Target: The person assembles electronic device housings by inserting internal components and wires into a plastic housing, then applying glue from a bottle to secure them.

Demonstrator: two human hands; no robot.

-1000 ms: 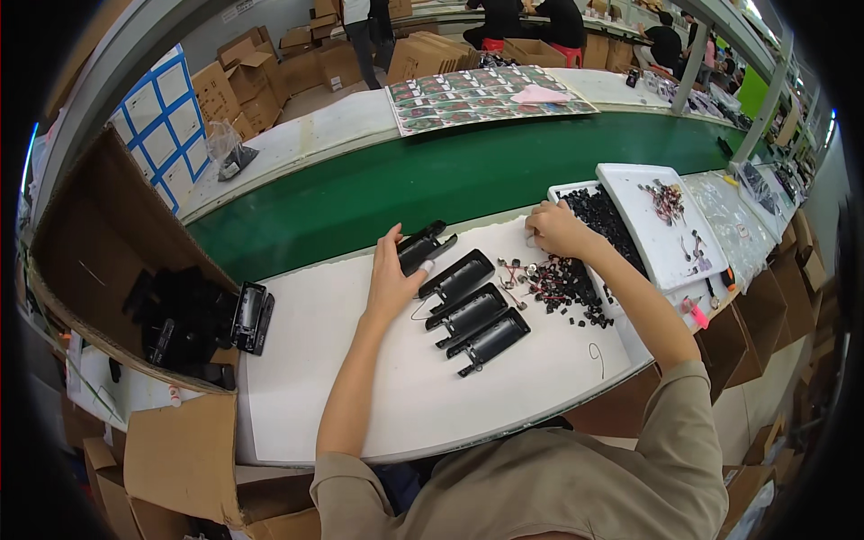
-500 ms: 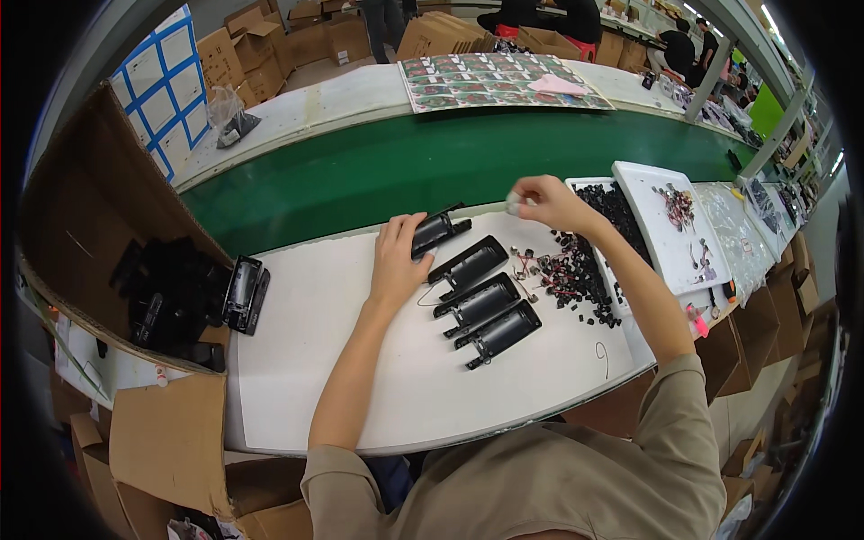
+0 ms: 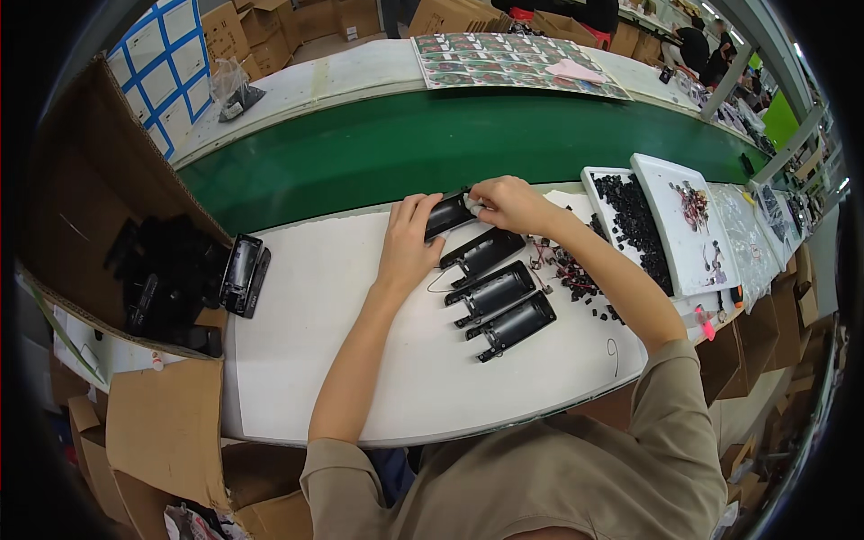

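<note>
A row of long black plastic housings lies on the white table. My left hand rests flat on the near end of the farthest black housing, holding it down. My right hand is at that housing's far end, its fingers pinched on a small pale part pressed against it. Three more open housings lie closer to me: one, one and one. A heap of small black parts with wires lies just right of them, beside my right forearm.
A green conveyor belt runs beyond the table. White trays of small black parts stand at the right. A cardboard box with black housings sits at the left, one housing beside it. Printed sheets lie far back. Other people work in the distance.
My right hand moved left from the parts heap to the far end of the top housing. My left hand slid up onto that housing.
</note>
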